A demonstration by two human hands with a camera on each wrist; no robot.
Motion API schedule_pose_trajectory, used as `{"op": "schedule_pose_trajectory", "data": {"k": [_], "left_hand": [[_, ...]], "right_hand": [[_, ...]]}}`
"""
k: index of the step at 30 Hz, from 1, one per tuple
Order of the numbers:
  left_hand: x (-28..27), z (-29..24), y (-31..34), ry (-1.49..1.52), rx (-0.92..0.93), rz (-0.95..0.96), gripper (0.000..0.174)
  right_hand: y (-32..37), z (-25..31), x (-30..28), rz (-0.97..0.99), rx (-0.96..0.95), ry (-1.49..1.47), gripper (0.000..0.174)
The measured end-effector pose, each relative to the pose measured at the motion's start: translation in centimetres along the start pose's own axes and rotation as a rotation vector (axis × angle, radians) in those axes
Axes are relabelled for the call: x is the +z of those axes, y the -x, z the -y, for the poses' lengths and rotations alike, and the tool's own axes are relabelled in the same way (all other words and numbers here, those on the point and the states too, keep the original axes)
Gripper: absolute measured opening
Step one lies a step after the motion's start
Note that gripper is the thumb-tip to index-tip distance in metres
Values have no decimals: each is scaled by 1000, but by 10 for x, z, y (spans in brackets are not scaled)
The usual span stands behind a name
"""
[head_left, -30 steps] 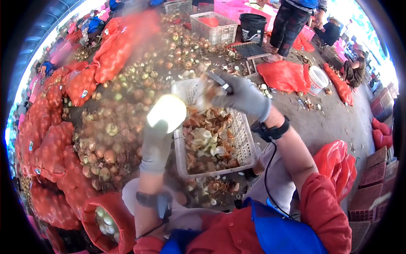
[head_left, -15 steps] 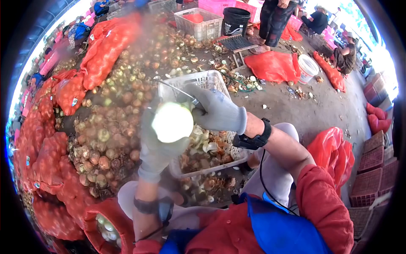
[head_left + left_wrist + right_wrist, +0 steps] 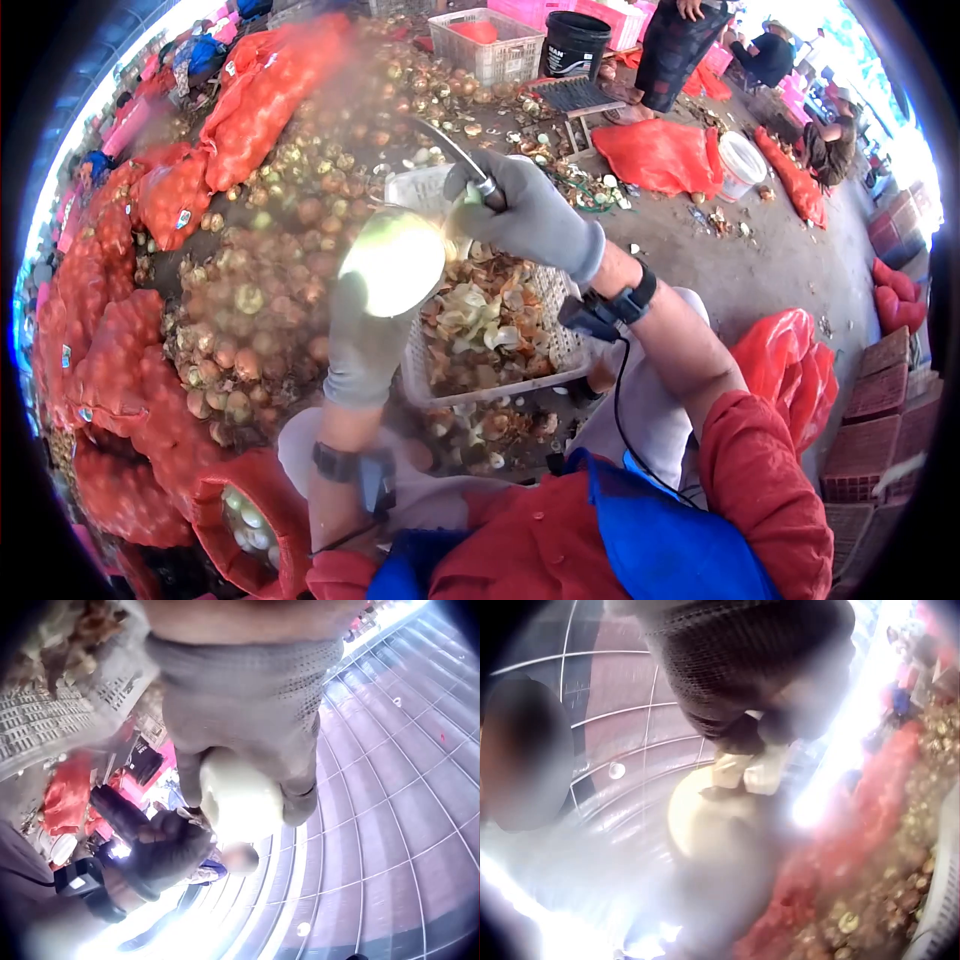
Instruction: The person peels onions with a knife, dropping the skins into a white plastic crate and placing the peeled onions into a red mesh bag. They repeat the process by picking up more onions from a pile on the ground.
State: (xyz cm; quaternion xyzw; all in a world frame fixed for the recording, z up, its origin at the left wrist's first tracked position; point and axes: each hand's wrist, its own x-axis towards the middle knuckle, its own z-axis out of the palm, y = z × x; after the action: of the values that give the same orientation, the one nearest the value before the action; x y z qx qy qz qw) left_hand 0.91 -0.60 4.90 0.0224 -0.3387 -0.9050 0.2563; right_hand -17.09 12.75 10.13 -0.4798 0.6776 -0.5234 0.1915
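A bright, pale peeled onion [image 3: 400, 265] sits in my gloved left hand [image 3: 362, 345]; the left wrist view shows fingers [image 3: 300, 802] curled round its sides. My gloved right hand [image 3: 535, 218] is just right of the onion, gripping the handle of a knife [image 3: 448, 143] whose blade points up and left. In the right wrist view, pale layers [image 3: 731, 771] show between the right fingers and the onion's top. Below both hands stands a white plastic crate [image 3: 560, 310] holding loose onion skins [image 3: 480, 325].
Unpeeled onions [image 3: 245, 310] are heaped on the ground at left, beside full red mesh sacks [image 3: 120, 350]. An open red sack [image 3: 210, 510] with peeled onions stands near my left knee. Ahead are a black bucket [image 3: 575, 45], a low stool [image 3: 575, 98] and a standing person [image 3: 680, 55].
The hands came together at the onion half a second ago. Now the right hand has shifted slightly up and right, and the knife blade is tipped more upward. The left hand keeps the onion.
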Motion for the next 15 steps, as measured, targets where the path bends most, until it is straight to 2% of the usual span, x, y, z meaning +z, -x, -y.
{"op": "schedule_pose_trajectory", "data": {"k": [1,2,4,5,6,8,9,10,12,14,15], "left_hand": [[13,1,1,69,78,25,77],[10,-1,-2,69,75,27,77],[4,-6,-11,-1321,680,-20,71],[8,-6,-9,-1344,702,-70,70],[10,-5,-12,-1341,711,-79,70],[5,-2,-14,-1442,927,-183,71],[-13,-2,-13,-1436,761,-168,76],[-18,-2,-13,-1440,763,-180,76],[-20,-2,-18,-718,275,-23,91],[-18,1,-18,-780,261,-19,98],[-8,2,-17,-652,289,-30,77]], "right_hand": [[-7,-15,2,-57,-36,80,20],[-10,-31,0,-61,-34,81,20],[-13,-55,-1,-208,-189,618,22],[-11,-62,-3,-153,-49,538,36],[-9,-59,-5,-148,-58,543,36],[-4,-53,-3,-238,-54,619,53],[-2,-34,-1,-223,-16,523,60],[3,-10,2,-170,79,448,56],[17,7,17,-190,-93,94,56],[22,0,36,-135,-334,73,58],[28,11,41,-99,-268,213,59]]}}
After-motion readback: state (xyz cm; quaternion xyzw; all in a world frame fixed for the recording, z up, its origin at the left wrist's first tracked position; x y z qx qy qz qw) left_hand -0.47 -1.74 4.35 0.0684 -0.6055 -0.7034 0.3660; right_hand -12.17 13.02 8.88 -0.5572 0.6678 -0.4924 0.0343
